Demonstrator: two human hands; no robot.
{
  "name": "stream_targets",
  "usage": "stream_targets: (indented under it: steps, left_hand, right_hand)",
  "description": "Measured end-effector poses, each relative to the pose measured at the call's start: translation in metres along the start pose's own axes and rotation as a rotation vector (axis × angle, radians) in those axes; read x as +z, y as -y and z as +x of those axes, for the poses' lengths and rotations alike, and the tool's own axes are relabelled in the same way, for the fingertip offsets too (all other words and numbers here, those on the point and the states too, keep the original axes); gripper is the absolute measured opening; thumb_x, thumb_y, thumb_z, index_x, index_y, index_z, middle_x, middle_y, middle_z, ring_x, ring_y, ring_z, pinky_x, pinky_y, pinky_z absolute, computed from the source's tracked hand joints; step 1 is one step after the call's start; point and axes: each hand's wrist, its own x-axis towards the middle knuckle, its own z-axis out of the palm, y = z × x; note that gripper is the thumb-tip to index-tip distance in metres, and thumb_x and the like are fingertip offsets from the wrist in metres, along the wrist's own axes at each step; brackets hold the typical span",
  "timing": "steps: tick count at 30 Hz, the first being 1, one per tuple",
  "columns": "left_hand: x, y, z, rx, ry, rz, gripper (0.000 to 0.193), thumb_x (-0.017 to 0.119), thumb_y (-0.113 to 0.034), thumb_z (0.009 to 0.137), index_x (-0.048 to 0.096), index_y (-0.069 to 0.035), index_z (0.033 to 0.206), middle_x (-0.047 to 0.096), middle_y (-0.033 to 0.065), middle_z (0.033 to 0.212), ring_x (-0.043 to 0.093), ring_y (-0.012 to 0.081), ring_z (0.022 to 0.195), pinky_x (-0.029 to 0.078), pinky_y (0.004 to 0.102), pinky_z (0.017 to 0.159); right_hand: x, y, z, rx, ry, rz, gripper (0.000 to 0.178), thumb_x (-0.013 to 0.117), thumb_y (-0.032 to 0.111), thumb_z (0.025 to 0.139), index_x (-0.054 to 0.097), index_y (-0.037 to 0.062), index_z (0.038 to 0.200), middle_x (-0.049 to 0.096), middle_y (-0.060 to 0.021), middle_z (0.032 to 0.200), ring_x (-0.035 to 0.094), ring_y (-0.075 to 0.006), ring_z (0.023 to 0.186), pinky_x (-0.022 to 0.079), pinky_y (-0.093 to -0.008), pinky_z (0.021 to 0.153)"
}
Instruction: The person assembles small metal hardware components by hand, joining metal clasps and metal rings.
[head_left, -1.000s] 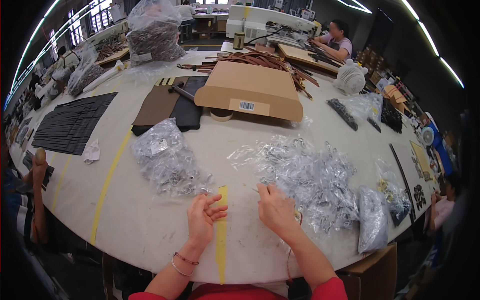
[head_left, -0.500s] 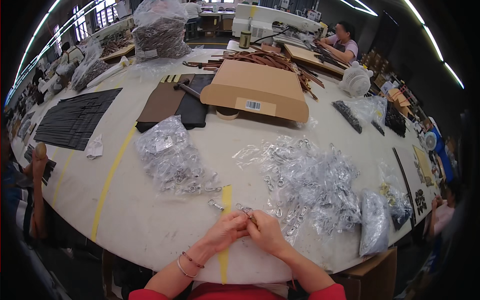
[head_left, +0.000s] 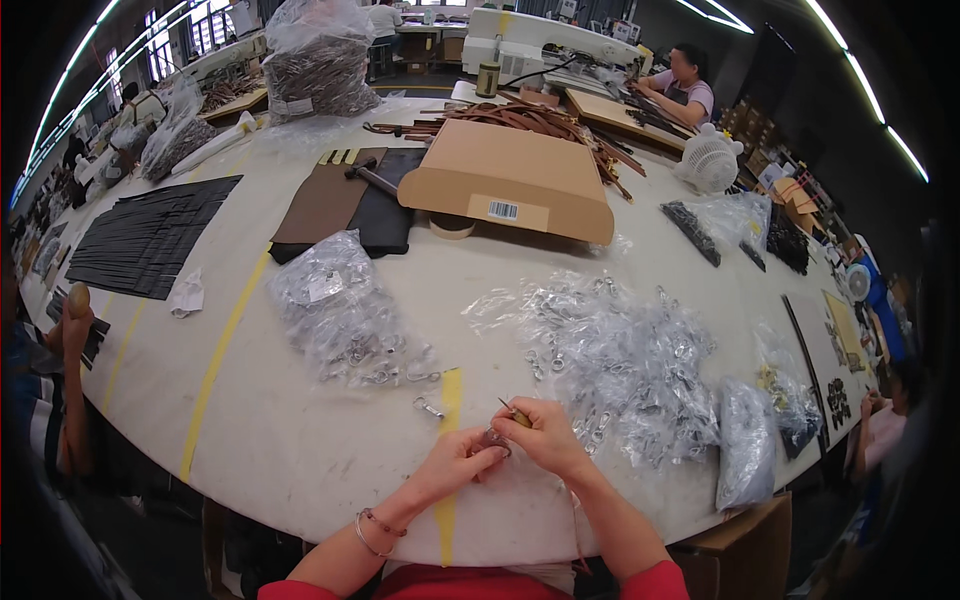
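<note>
My left hand [head_left: 458, 466] is closed around a small metal snap hook [head_left: 497, 440], partly covered by the fingers. Just to its right, my right hand [head_left: 540, 436] grips an awl [head_left: 517, 414] by its short yellowish handle, the thin dark point angled up and left. A thin brown strap [head_left: 577, 525] hangs by my right forearm; where it leads is hidden. One loose snap hook [head_left: 429, 408] lies on the table ahead of my left hand. Several more snap hooks in clear plastic wraps [head_left: 640, 370] are heaped ahead and to the right.
A clear bag of metal hooks [head_left: 345, 310] lies ahead left. Beyond stand a cardboard box [head_left: 510, 170], a hammer [head_left: 372, 177] on brown and black sheets, and brown straps [head_left: 570, 125]. Black strips [head_left: 150, 235] lie far left; a white fan [head_left: 710, 160] stands far right.
My right hand has lifted and moved right, and the awl's point now shows. The snap hook's end has drawn back into my left hand's fingers.
</note>
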Motion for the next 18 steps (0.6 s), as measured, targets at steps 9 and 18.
stream_targets:
  steps: [9, 18]
  left_hand:
    - [0.0, 0.01, 0.004, 0.154, -0.151, 0.04, 0.02, 0.052, -0.013, 0.085, 0.058, 0.0, 0.098, 0.061, 0.0026, 0.076, 0.054, 0.0055, 0.064, 0.045, 0.0198, 0.056]
    - [-0.012, -0.001, 0.003, 0.2, -0.445, -0.286, 0.014, 0.052, -0.011, 0.084, 0.057, 0.002, 0.089, 0.061, 0.0083, 0.074, 0.059, 0.0132, 0.065, 0.049, 0.024, 0.059]
  right_hand:
    - [0.005, -0.003, 0.002, 0.011, -0.085, 0.114, 0.016, 0.057, 0.016, 0.08, 0.055, -0.0005, 0.08, 0.046, 0.0013, 0.056, 0.041, -0.0054, 0.053, 0.033, -0.0216, 0.048]
    - [-0.012, 0.009, -0.024, 0.084, 0.165, -0.569, 0.033, 0.068, 0.024, 0.068, 0.057, 0.0041, 0.092, 0.052, -0.0036, 0.065, 0.05, -0.0144, 0.058, 0.039, -0.0281, 0.052]
